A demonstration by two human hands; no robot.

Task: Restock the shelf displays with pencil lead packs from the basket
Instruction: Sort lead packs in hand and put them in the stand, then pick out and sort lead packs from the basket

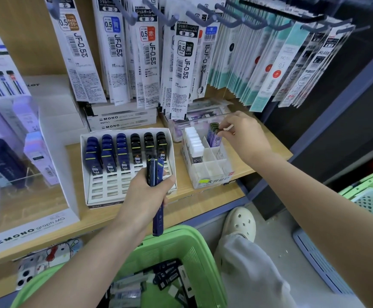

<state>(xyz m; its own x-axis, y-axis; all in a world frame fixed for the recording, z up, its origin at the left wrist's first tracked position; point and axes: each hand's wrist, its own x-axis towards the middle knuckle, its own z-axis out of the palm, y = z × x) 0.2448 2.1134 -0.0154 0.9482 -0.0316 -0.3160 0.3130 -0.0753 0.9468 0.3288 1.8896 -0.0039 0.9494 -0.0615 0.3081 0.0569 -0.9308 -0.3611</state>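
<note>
Green basket [174, 236] at six o'clock holds loose lead packs [167, 276] — likely light, stiff, slick; pinch the narrow edges. Left hand [145, 196] grips blue packs [153, 172]; right hand [245, 134] pinches a dark pack [214, 130] at one o'clock.

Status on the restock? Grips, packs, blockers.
Left grip holds blue packs over white tray. Right grip pinches purple packs in divided box. No blocker seen.

wooden shelf [191, 196] holds slotted tray [110, 188] and divided box [212, 168].
</note>
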